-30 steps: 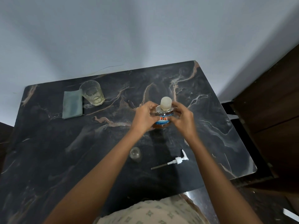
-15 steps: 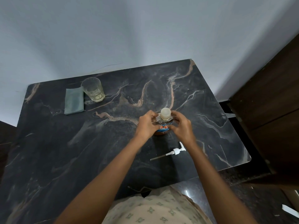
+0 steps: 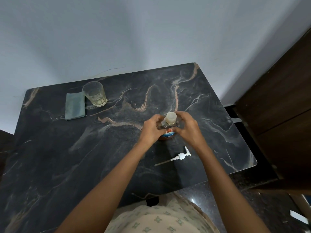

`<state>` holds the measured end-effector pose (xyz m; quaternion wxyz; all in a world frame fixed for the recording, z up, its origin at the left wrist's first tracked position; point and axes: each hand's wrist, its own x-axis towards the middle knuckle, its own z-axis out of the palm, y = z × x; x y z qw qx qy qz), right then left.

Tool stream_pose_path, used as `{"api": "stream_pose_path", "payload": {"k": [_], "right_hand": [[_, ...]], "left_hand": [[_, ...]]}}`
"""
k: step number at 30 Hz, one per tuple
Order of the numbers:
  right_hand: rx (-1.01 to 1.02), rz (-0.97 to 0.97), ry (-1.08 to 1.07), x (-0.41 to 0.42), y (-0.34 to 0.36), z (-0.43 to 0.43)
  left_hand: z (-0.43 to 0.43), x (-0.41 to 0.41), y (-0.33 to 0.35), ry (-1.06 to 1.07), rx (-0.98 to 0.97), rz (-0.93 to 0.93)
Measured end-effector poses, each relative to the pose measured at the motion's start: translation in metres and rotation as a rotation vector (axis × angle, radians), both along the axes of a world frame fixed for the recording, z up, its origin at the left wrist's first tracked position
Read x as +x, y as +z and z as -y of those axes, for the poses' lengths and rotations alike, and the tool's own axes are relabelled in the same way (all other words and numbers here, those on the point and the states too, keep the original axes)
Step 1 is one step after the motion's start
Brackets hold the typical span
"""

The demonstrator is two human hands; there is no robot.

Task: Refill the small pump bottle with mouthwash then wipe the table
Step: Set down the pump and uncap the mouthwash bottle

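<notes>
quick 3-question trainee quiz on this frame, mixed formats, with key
1. True or false: the cap is on the bottle.
2. What lies beside the glass? A) a sponge B) a folded cloth C) a spoon
3. Fill in: the loose pump lies on the table, nearer the person's ____ hand.

Key: 1 true. 2 B. 3 right hand.
</notes>
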<state>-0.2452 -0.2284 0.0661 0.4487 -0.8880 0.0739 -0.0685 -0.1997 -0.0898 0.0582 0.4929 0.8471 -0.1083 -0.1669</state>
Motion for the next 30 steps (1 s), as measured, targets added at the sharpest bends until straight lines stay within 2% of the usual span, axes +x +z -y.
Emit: {"api": "stream_pose_path", "payload": {"k": [3,8,14,21,24,27,30], "right_hand": [[-0.031,0.007,0.020,0.004,0.018,-0.003],[-0.257,-0.053,0.027,0.014,0.031,-0.013],[-0.331,-0.070,0.074,0.017,0.037,-0.016],[-0.353,-0.048,0.303,0.018,0.052,-0.010],[-0.352,-0.094,0.400,0.020,0.057,-0.005],[-0.260,-0.138,0.355,0.020,0.058,-0.006],[-0.357,-0.128,0.159,0.019,0.052,-0.010]], "left_hand": [[0.001,0.001,0.000,-0.007,0.002,0.014],[0.003,0.003,-0.001,0.007,0.052,0.051],[0.004,0.004,-0.002,0.010,0.080,0.059],[0.003,0.002,0.001,0.011,0.079,0.041],[0.003,0.002,0.001,0.019,0.083,0.029],[0.003,0.002,0.001,0.020,0.065,0.023],[0.002,0.001,0.001,0.025,0.063,0.027]]}}
